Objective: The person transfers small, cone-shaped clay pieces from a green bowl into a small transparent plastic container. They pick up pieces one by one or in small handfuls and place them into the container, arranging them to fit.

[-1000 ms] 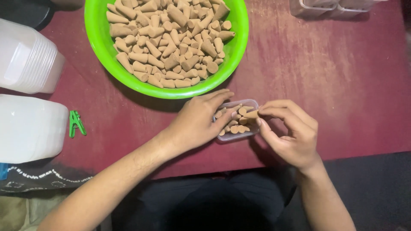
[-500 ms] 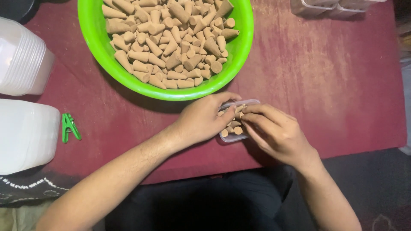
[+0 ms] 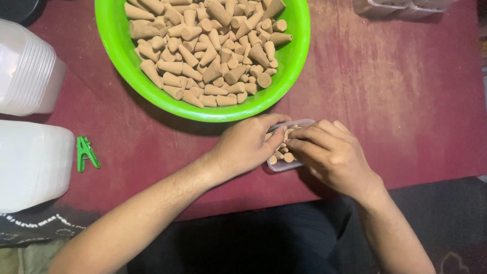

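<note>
- L hand [image 3: 247, 144] grips left side of small clear box [image 3: 284, 163] w/ cones, on the maroon table [image 3: 395, 101] just below green bowl [image 3: 127, 66].
- R hand [image 3: 332, 155] over box, fingertips in among cones — can't tell if pinching one.
- Green peg [image 3: 85, 152] left, by white tubs [image 3: 30, 162].

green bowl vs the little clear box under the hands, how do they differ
The green bowl is round, opaque and large; the clear box is rectangular, see-through and far smaller. The bowl stands untouched at the table's far side, while the box is gripped by the left hand and partly covered by the right hand. The bowl holds a big heap of cones; the box holds few. Both hold the same tan cones.
</note>
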